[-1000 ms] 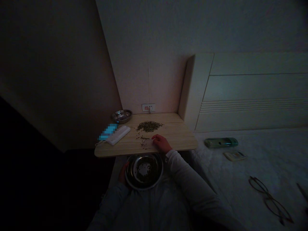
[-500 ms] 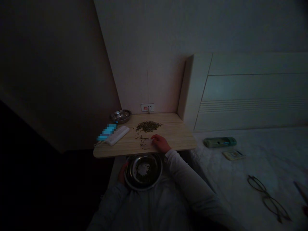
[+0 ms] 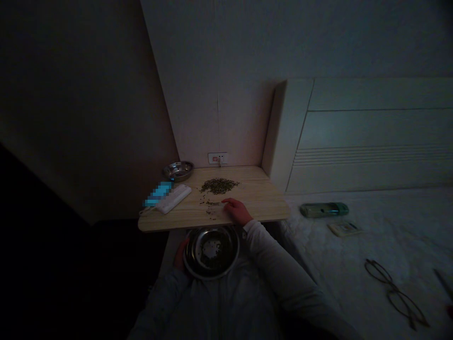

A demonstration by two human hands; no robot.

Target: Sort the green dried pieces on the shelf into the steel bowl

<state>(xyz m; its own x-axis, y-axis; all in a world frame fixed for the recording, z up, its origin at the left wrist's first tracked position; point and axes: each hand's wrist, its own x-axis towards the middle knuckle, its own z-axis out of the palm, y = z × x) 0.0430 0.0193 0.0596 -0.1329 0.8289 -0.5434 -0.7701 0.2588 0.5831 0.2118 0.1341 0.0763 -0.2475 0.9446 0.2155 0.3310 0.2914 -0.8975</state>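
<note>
My left hand (image 3: 180, 255) is closed on the left rim of a round metal bowl (image 3: 187, 267) in front of my body. Small greenish-brown grains lie in it, with part of its shiny bottom bare. Over the front half of the wooden tabletop (image 3: 258, 200) rests my right hand (image 3: 236, 210), index finger stretched to the left and the other fingers partly hidden. A few loose grains (image 3: 211, 204) are scattered just left of its fingertips. Behind them spreads a larger pile of the same grains (image 3: 219, 185).
A second metal bowl (image 3: 178, 171) stands at the back left, near a blurred lit screen (image 3: 158, 193) and a white power strip (image 3: 174, 198). On the bed to the right lie a green bottle (image 3: 323, 209), a small flat packet (image 3: 344, 229) and eyeglasses (image 3: 396, 293).
My right hand has stayed almost in place, its index finger a little straighter. Some scattered grains beside it have shifted slightly. The left hand and bowl look unchanged.
</note>
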